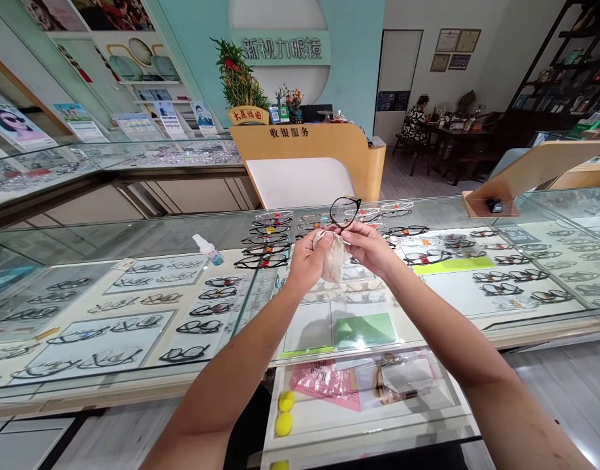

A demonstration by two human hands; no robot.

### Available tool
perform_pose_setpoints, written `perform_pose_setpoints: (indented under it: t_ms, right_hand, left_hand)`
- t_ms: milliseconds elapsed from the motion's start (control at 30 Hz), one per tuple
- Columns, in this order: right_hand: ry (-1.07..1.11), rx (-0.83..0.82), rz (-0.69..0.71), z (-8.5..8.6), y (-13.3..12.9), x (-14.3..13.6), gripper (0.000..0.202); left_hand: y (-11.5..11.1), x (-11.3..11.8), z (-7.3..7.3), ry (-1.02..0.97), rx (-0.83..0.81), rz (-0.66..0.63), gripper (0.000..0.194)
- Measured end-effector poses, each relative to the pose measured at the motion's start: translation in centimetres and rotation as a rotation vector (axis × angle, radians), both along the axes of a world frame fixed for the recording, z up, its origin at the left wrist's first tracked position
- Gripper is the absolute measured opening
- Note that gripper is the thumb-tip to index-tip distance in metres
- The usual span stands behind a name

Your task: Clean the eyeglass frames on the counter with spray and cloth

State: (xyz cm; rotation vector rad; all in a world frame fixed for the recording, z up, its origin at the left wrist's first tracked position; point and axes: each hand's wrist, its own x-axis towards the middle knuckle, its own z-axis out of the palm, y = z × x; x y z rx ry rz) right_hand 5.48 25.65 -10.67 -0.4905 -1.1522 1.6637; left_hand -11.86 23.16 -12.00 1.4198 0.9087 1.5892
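Note:
Above the glass counter I hold a pair of dark-rimmed eyeglasses, one round lens sticking up over my fingers. My right hand pinches the frame near its lower rim. A beige cloth hangs from my left hand, the thumb pressing it against the part of the glasses hidden in its folds. Both hands are closed and almost touch each other. To the left, a small white spray bottle with a blue label stands on the glass.
Rows of eyeglasses fill the display counter. Below me, a pulled-out drawer holds pink packaging and yellow round things. A wooden stand is at right. Beyond are a cashier desk and a seated person.

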Motion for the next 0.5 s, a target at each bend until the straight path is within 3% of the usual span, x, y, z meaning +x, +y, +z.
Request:
perform_pose_setpoints:
  t_ms: [300, 400, 500]
  right_hand:
    - [0.087, -0.032, 0.046, 1.4, -0.1, 0.6, 0.039]
    - [0.095, -0.048, 0.051, 1.3, -0.1, 0.5, 0.042]
    - [0.087, -0.053, 0.060, 1.0, -0.3, 0.1, 0.043]
  left_hand:
    - [-1.0, -0.3, 1.0, 0.084, -0.058, -0.308, 0.056]
    - [-1.2, -0.2, 1.1, 0.135, -0.045, -0.294, 0.059]
    - [-1.4, 0.1, 1.0, 0.142, -0.040, -0.168, 0.062]
